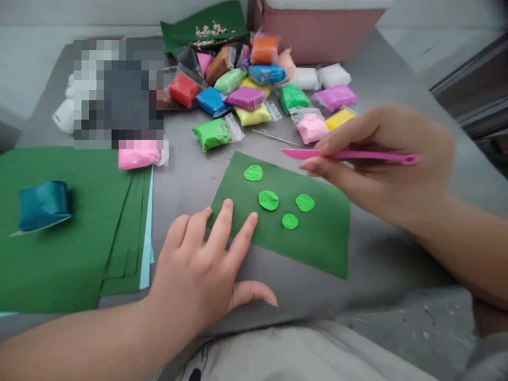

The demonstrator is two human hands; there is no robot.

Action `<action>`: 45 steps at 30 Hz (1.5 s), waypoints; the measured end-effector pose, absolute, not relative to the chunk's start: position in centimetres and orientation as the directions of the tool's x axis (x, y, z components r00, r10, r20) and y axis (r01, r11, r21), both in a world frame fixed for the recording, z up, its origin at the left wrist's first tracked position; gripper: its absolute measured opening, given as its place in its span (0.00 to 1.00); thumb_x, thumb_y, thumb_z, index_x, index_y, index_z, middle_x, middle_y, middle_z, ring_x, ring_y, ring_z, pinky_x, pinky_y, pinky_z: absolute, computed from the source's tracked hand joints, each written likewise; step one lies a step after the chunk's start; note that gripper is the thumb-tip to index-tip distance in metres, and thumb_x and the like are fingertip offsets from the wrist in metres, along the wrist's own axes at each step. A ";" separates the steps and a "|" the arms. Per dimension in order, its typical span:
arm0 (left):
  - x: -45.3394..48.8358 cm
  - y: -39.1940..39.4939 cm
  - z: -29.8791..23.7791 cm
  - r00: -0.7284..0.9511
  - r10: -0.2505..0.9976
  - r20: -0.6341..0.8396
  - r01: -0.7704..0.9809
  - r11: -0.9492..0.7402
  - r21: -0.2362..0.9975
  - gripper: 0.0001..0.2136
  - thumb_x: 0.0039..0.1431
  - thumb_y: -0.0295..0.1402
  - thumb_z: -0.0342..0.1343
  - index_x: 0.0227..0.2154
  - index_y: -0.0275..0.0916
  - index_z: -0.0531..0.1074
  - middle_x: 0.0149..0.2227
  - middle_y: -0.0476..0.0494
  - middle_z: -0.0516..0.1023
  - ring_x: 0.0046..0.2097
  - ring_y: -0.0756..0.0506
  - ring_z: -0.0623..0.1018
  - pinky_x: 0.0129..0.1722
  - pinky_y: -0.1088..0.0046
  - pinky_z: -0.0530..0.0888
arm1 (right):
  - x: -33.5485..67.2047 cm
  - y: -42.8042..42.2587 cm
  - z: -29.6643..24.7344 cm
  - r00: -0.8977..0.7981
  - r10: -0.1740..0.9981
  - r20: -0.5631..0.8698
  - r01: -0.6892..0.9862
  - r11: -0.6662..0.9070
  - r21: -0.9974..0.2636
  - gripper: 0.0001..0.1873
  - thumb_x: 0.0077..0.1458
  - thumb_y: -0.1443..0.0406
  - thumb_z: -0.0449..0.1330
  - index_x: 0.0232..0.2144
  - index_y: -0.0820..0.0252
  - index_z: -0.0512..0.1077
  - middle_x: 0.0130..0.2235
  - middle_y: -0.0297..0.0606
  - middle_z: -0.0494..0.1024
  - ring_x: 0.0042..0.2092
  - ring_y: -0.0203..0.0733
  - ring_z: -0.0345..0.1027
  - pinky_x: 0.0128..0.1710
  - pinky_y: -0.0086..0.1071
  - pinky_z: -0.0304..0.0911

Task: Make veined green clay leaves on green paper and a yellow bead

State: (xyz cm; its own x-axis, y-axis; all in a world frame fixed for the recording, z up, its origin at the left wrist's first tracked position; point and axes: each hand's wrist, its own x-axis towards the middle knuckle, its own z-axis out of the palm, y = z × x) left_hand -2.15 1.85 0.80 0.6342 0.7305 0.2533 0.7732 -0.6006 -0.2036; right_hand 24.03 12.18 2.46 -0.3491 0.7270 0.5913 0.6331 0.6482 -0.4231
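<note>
- My left hand (202,259) holds nothing, grip spread wide, fingertips apparently resting on the near-left corner of the green card (317,248).
- The card looks thin, light and bendy; I'd hold its bare margins.
- Four green discs (269,200) lie on it; I judge them soft and easily dented.
- My right hand (400,185) pinches a pink knife (369,155) above the card's far edge: probably light, stiff, best held mid-handle.
- Beyond, a metal needle tool (278,138) and coloured packets (246,98) crowd the counter (178,185), limiting forward reach.

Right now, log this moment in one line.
left hand: spread, fingertips at dark green sheet | right hand: holds pink knife | on sheet: four flat bright green pieces | beyond: wrapped packets
</note>
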 end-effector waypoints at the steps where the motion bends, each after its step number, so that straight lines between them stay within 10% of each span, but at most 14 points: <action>1: -2.1 1.8 0.8 0.634 0.729 0.259 0.773 -0.601 -0.202 0.45 0.58 0.74 0.56 0.59 0.39 0.85 0.58 0.24 0.85 0.45 0.25 0.85 0.42 0.51 0.75 | 24.0 12.4 1.8 -0.386 0.712 0.587 0.594 0.679 -0.432 0.13 0.64 0.61 0.72 0.32 0.51 0.72 0.30 0.28 0.81 0.28 0.38 0.73 0.28 0.35 0.66; 26: -3.0 2.3 0.0 0.671 0.692 0.266 0.737 -0.660 -0.144 0.35 0.77 0.59 0.42 0.62 0.33 0.79 0.61 0.17 0.81 0.57 0.24 0.84 0.49 0.48 0.78 | 22.8 13.6 -1.3 -0.618 0.604 0.503 0.434 0.796 -0.422 0.09 0.61 0.72 0.61 0.31 0.55 0.69 0.28 0.28 0.79 0.29 0.34 0.74 0.30 0.28 0.67; 37: -3.1 2.5 0.1 0.690 0.688 0.225 0.712 -0.701 -0.044 0.33 0.79 0.54 0.42 0.60 0.28 0.75 0.65 0.09 0.75 0.63 0.20 0.82 0.56 0.40 0.83 | 24.3 14.6 1.0 -0.364 0.878 0.311 0.410 0.451 -0.793 0.08 0.58 0.68 0.73 0.34 0.49 0.79 0.36 0.33 0.86 0.37 0.45 0.82 0.37 0.41 0.81; 45: -2.9 2.7 -0.1 0.681 0.690 0.246 0.708 -0.706 0.024 0.33 0.80 0.53 0.38 0.57 0.26 0.74 0.64 0.11 0.77 0.64 0.21 0.81 0.57 0.41 0.85 | 24.8 17.3 -1.1 -0.363 0.913 0.185 0.112 0.240 -0.964 0.32 0.50 0.57 0.82 0.48 0.45 0.68 0.35 0.25 0.86 0.35 0.40 0.83 0.42 0.39 0.83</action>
State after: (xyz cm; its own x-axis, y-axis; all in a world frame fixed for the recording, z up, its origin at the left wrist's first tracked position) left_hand -2.94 2.69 -0.08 0.6806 0.6903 0.2456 0.7076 -0.7062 0.0240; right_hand 24.83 17.32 -1.10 -0.3626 0.9133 0.1853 0.1124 0.2403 -0.9642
